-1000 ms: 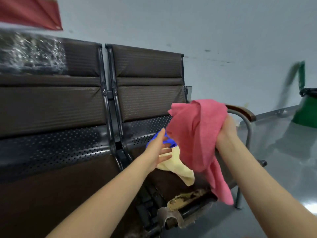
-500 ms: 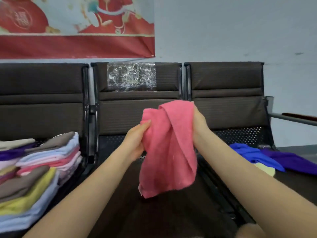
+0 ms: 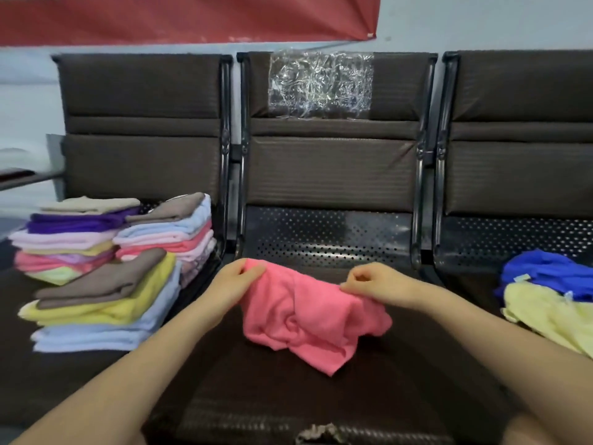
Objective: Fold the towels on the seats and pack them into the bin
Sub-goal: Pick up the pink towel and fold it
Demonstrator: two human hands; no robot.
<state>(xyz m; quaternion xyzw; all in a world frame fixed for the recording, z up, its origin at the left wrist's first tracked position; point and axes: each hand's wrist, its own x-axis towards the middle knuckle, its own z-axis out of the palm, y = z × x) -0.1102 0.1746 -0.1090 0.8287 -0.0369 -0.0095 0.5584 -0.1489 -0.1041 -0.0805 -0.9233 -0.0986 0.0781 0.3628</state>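
Note:
A crumpled pink towel (image 3: 308, 319) lies on the middle seat (image 3: 321, 396). My left hand (image 3: 232, 285) pinches its upper left corner. My right hand (image 3: 378, 284) pinches its upper right edge. Both hands hold the top edge just above the seat while the rest of the cloth bunches below. On the left seat stand three stacks of folded towels (image 3: 106, 271) in many colours. On the right seat lie an unfolded blue towel (image 3: 545, 274) and a pale yellow towel (image 3: 552, 313). No bin is in view.
The dark seats stand in a row against a pale wall, with metal frames (image 3: 420, 194) between them. Clear plastic film (image 3: 321, 83) covers part of the middle backrest. A red banner (image 3: 192, 20) hangs above. The middle seat's front edge is torn (image 3: 317, 433).
The view swung left from the right seat to the middle one. My left hand took hold of the pink towel, and both hands lowered it from mid-air onto the middle seat.

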